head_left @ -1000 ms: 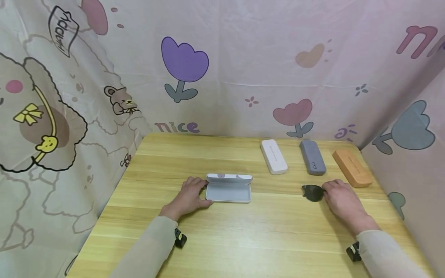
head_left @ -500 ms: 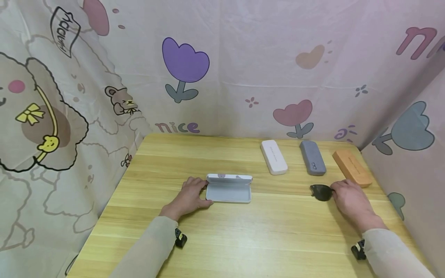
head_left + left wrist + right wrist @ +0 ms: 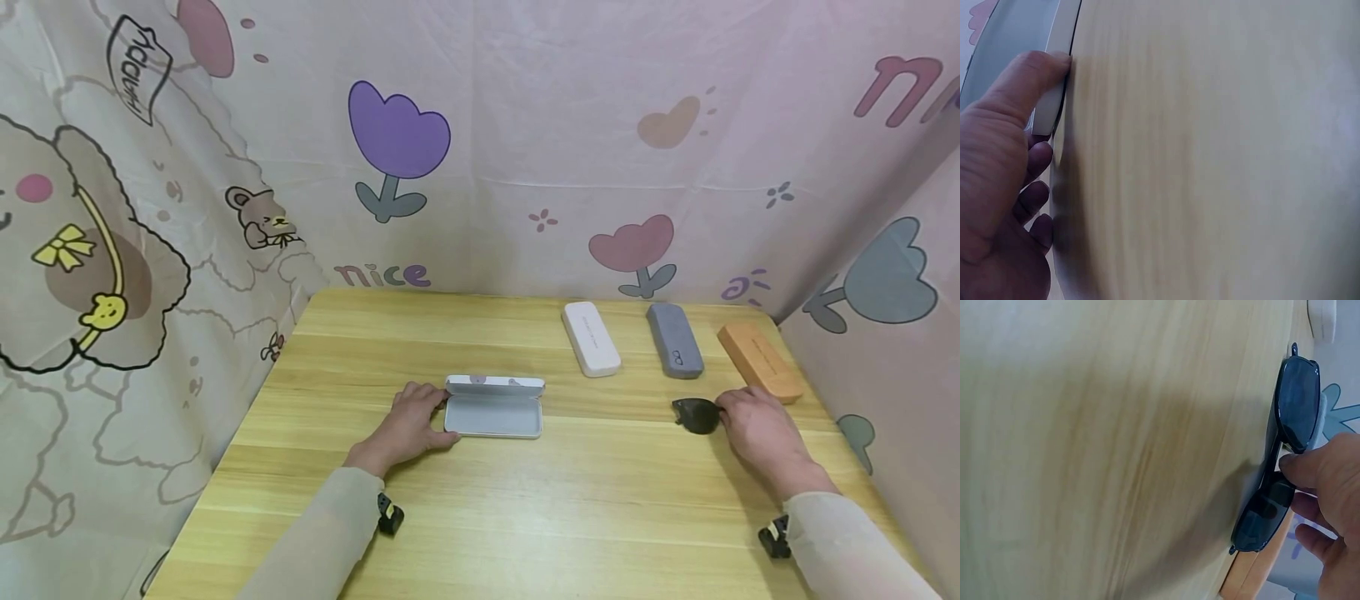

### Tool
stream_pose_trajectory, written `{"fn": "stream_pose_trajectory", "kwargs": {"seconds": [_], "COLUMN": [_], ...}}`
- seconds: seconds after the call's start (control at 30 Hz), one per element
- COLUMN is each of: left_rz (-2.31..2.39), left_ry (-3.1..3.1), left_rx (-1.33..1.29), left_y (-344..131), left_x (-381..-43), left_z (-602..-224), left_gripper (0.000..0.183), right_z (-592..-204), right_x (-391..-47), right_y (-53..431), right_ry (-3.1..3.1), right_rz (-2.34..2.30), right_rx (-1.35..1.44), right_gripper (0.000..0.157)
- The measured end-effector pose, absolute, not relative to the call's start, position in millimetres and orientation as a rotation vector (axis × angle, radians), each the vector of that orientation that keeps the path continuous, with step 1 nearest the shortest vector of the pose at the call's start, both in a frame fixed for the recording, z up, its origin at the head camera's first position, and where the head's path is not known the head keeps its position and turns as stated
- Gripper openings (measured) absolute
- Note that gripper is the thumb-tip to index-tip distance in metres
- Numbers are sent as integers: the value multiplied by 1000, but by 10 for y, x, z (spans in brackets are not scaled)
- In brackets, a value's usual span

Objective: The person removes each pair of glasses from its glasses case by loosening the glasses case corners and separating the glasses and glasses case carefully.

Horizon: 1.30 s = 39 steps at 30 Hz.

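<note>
An open glasses case [image 3: 493, 417] with a grey lining lies on the table, its lid standing up at the back. My left hand [image 3: 405, 423] grips its left end; in the left wrist view the thumb [image 3: 1029, 78] presses on the front rim of the case and the other fingers curl at its end. Towards the right side, my right hand [image 3: 761, 429] holds dark sunglasses [image 3: 697, 416]. The right wrist view shows thumb and fingers pinching these sunglasses [image 3: 1297, 403] near the bridge, with both dark lenses visible.
Along the back right lie a white glasses case [image 3: 592, 339], a grey-blue glasses case [image 3: 675, 340] and an orange glasses case [image 3: 759, 362], all closed. The orange one is right behind my right hand. Printed curtains [image 3: 510, 125] surround the wooden table [image 3: 555, 517].
My right hand has moved a little to the right with the sunglasses, slowing in the last half second. The left hand and the open case have stayed in place.
</note>
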<state>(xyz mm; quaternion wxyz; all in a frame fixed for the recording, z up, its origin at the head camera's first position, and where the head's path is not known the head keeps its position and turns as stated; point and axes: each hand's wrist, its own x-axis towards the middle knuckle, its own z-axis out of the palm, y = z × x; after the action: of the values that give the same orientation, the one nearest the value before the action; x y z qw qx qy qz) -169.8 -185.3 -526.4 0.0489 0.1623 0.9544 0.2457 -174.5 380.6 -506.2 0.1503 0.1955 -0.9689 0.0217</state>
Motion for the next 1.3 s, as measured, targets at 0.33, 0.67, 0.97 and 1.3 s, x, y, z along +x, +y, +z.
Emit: {"fn": "stream_pose_trajectory", "kwargs": {"seconds": [0.33, 0.67, 0.97, 1.3], "left_rz": [755, 758, 764, 755], "left_ry": [2910, 2908, 2902, 2897], "left_rx": [496, 484, 470, 467], "left_y": [-1852, -1849, -1852, -1851], "left_x": [-1694, -1694, -1688, -1695], "left_z": [-5261, -5264, -5263, -5263], "left_gripper": [68, 70, 72, 72], "right_z": [-5050, -4963, -4952, -4865], "right_x": [-1725, -1695, -1704, -1785], "right_y": [3782, 3572, 2850, 1795], "right_ry": [-2786, -2722, -2695, -2637], "right_rz": [73, 59, 161, 346], "right_rx": [538, 537, 533, 640], "right_gripper": [15, 24, 24, 25]}}
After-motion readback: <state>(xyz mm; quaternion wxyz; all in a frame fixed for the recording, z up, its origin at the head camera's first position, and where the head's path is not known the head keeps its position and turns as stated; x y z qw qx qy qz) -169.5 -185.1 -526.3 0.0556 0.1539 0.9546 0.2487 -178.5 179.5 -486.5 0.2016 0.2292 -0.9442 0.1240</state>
